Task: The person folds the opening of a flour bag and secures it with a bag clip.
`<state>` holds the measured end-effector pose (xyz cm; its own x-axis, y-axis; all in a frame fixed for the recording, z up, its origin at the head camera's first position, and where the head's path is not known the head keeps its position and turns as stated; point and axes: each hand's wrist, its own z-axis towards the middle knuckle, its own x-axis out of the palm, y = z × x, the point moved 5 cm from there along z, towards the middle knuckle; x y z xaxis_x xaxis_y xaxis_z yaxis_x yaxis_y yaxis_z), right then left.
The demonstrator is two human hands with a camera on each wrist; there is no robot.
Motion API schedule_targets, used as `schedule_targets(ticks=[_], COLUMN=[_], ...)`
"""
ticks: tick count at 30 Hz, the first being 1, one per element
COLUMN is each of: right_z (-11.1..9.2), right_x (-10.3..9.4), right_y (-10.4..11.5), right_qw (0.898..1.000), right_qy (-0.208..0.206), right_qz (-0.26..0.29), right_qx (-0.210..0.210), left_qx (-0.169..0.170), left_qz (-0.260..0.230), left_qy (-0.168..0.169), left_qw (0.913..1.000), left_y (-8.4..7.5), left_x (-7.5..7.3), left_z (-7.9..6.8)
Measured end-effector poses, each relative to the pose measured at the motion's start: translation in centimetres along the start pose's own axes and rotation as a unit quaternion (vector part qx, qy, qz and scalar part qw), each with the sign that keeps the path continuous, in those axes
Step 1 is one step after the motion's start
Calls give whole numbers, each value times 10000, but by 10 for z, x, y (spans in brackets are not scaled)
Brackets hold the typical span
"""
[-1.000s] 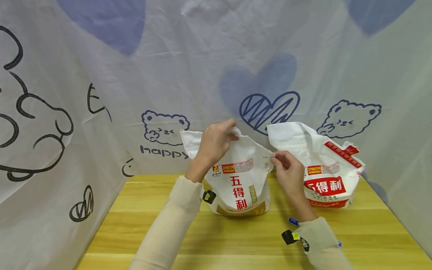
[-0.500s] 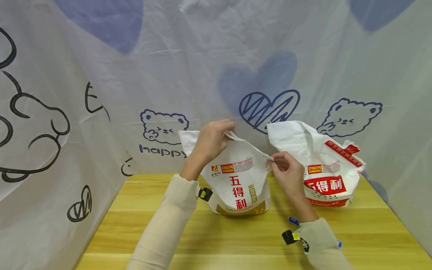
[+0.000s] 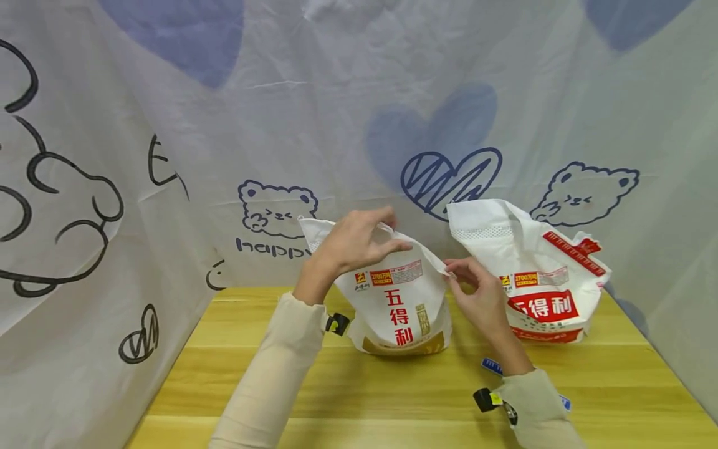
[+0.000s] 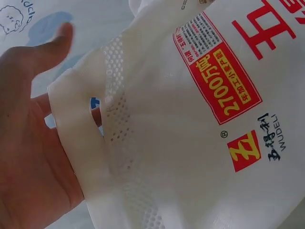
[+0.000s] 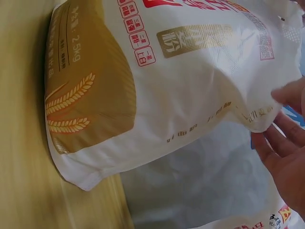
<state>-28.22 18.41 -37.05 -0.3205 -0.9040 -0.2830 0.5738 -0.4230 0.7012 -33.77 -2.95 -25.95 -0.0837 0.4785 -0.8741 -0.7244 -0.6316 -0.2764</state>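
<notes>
A white flour bag (image 3: 395, 293) with red lettering and a gold base stands upright on the table. My left hand (image 3: 359, 240) is at its top edge, thumb spread away from the bag. In the left wrist view the left hand's fingers pass behind the bag's top strip (image 4: 71, 133), partly hidden, beside a slit-shaped hole. My right hand (image 3: 485, 299) pinches the top right corner of the same bag. The right wrist view has that corner between the right hand's thumb and fingers (image 5: 281, 138), along with the wheat print on the bag's lower part.
A second flour bag (image 3: 538, 274), white and red, stands close by on the right, its top leaning left. Blue-and-white pieces (image 3: 492, 366) lie on the wooden table (image 3: 235, 362) near my right wrist. A printed cloth (image 3: 314, 125) hangs behind and at the sides.
My left thumb has come away from the bag's top edge, and that hand has spread. My right hand keeps hold of the corner, which has dipped slightly down and left.
</notes>
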Motion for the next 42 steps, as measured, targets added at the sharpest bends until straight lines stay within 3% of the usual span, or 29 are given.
schedule_targets(ticks=[6, 14, 22, 28, 35, 42], right_z=[-1, 0, 2, 2, 6, 9], right_x=[-1, 2, 12, 12, 10, 8], right_y=[10, 4, -37, -38, -38, -38], right_qw=[9988, 9995, 9994, 9998, 9995, 9996], right_qy=[347, 150, 124, -134, -290, -192], right_qz=[126, 156, 127, 51, -123, -222], right_qx=[316, 214, 299, 144, 4, 35], left_qx=[-355, -525, -535, -394, -439, -610], left_qz=[-45, 217, 657, 796, 435, 44], left_qy=[148, 109, -507, -916, -1064, -1283], left_qw=[9992, 9983, 9951, 9918, 9924, 9898], left_y=[1, 6, 5, 2, 3, 3], left_x=[4, 15, 20, 21, 21, 16], left_z=[-2, -4, -10, -12, -14, -15])
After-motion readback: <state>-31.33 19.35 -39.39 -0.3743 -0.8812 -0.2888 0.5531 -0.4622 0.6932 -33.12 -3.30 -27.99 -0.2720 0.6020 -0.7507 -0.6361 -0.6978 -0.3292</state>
